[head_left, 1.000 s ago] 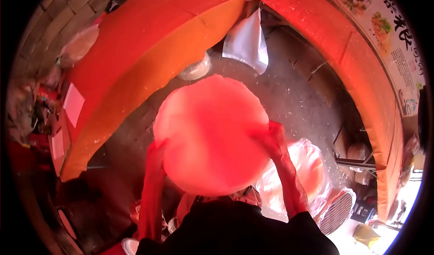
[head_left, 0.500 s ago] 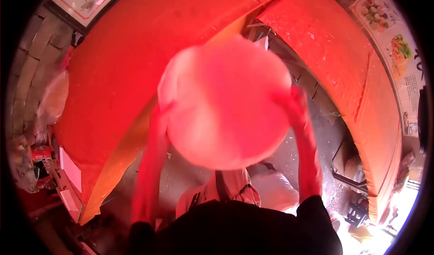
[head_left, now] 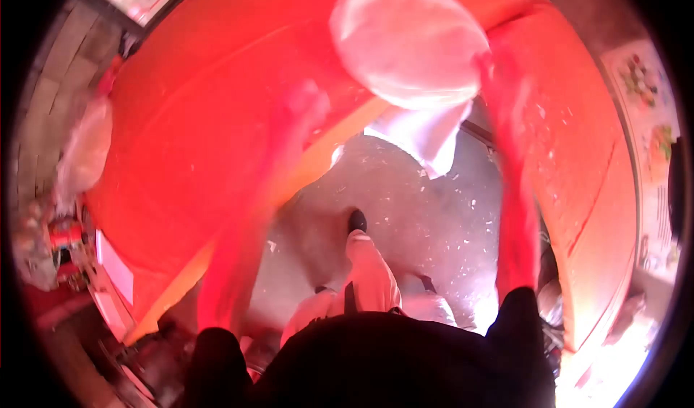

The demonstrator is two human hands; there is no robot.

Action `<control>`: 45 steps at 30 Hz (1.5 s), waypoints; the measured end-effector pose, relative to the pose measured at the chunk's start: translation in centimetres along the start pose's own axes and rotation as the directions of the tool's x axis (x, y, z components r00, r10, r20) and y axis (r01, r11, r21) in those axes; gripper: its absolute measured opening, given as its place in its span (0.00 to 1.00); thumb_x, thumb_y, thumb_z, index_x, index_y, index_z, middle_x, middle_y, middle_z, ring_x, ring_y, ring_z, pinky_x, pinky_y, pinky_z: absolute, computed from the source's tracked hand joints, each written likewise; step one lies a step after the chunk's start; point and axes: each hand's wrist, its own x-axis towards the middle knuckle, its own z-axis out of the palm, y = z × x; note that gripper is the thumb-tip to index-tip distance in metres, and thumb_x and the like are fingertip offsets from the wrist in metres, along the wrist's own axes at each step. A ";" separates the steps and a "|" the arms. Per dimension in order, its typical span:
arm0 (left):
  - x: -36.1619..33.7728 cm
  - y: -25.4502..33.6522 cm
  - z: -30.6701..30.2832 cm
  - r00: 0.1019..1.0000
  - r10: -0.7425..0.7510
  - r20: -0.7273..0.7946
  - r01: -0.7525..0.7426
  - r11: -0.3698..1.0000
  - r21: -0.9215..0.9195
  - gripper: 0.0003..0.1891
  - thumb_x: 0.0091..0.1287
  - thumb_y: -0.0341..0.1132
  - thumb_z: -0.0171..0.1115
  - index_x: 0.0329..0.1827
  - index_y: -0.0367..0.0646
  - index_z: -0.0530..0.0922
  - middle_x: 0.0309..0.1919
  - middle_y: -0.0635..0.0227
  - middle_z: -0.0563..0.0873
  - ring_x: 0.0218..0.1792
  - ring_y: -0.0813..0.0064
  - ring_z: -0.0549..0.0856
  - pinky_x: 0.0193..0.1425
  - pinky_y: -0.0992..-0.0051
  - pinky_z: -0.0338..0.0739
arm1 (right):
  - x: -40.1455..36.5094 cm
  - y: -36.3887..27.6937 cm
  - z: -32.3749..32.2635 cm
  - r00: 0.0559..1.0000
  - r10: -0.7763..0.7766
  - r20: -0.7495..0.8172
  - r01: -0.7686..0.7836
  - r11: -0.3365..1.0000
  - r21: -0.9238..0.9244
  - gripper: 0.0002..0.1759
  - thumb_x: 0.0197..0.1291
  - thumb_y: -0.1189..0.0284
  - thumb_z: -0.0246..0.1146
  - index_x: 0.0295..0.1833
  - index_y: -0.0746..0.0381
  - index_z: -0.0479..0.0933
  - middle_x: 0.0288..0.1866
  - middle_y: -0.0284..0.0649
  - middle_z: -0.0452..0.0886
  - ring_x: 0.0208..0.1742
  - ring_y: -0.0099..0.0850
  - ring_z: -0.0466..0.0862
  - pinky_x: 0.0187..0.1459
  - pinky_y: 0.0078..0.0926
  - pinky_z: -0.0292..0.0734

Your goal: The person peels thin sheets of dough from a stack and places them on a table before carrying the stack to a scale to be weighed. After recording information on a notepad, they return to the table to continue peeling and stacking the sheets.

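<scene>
A round pale cushion-like object point(head_left: 408, 43), tinted pink by the light, is at the top centre, over the far part of the orange-red covered surface point(head_left: 195, 133). My right hand point(head_left: 499, 68) is at its right edge, with the fingers smeared by motion. To the left, my left hand point(head_left: 307, 104) is apart from the round object, above the orange-red cover, and it is blurred too. A white cloth or sheet point(head_left: 426, 133) hangs below the round object, over the gap in the cover.
The grey floor point(head_left: 390, 184) carries scattered white scraps around my shoe point(head_left: 357, 221). A picture panel point(head_left: 643, 83) stands at the right. Plastic bags point(head_left: 87, 148) and red packages point(head_left: 66, 233) are on the left. Bright light comes from the lower right.
The round object has moved up and to the right, away from my body. My left hand has come off its left edge. More floor, my shoe and the white cloth now show.
</scene>
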 end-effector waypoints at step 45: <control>-67.5 7.8 -78.3 0.061 0.316 -0.947 0.703 0.659 0.266 0.21 0.59 0.31 0.69 0.56 0.37 0.78 0.46 0.52 0.85 0.46 0.56 0.86 0.48 0.65 0.81 | -82.1 -98.6 47.7 -0.289 -0.941 0.177 0.354 0.066 0.933 0.08 0.53 0.70 0.63 0.36 0.64 0.77 0.30 0.53 0.79 0.34 0.51 0.82 0.34 0.40 0.75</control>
